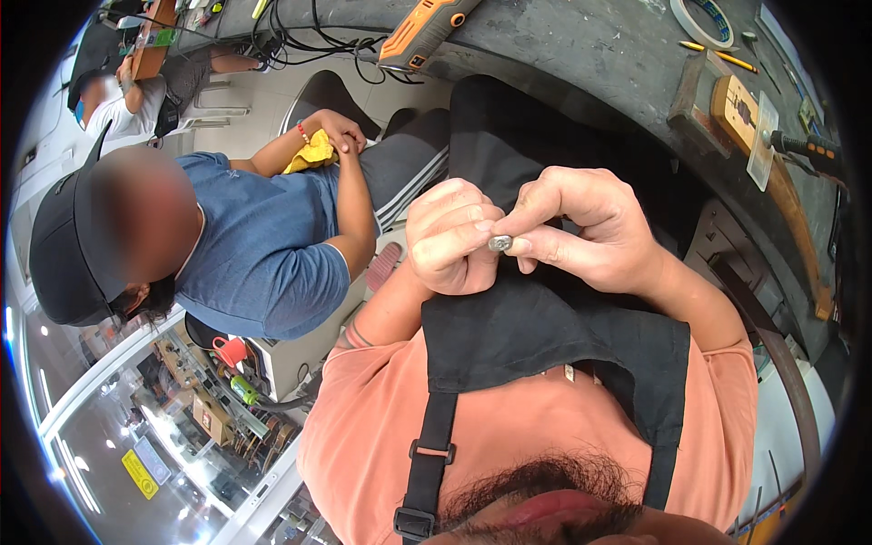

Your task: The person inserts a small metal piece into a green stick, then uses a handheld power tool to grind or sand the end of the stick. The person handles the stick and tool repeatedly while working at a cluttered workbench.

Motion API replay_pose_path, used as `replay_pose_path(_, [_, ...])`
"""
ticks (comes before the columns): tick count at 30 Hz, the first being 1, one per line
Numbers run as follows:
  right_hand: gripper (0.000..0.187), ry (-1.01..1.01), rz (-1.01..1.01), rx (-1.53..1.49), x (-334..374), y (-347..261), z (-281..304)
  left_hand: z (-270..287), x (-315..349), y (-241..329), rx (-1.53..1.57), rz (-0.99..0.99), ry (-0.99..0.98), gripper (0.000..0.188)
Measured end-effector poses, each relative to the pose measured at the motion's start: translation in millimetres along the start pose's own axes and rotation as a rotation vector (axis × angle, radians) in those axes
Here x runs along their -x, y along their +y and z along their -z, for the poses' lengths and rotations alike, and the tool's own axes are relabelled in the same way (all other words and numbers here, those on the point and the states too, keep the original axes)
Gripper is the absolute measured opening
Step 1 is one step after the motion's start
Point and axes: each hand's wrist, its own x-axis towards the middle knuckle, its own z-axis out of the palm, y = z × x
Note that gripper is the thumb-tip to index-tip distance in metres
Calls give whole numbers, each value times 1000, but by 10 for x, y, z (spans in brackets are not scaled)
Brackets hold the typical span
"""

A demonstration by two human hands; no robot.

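Note:
Above my dark apron [545,336], my two hands meet around a small silvery metal piece [500,243]. Its rounded end shows between the fingertips; the rest is hidden, and I cannot tell its exact kind. My left hand [451,241] is closed with curled fingers and grips the piece from the left. From the right, my right hand [590,227] pinches the same piece between thumb and forefinger.
A dark workbench [563,45] curves across the far side and right, bearing an orange-and-grey power tool [425,32], a tape roll [704,23], a yellow pencil [731,61] and a wooden block [734,111]. At left sits a co-worker in a blue shirt [263,245], with a yellow cloth [312,153].

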Motion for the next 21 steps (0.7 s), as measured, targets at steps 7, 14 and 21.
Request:
replay_pose_path(7, [5, 8, -1, 6, 17, 13, 6, -35, -2, -1, 13, -10, 22, 50])
replay_pose_path(14, [5, 6, 11, 34, 19, -7, 11, -39, 4, -9, 10, -21, 18, 47])
replay_pose_path(21, [5, 28, 28, 30, 19, -4, -15, -25, -38, -3, -6, -38, -9, 47])
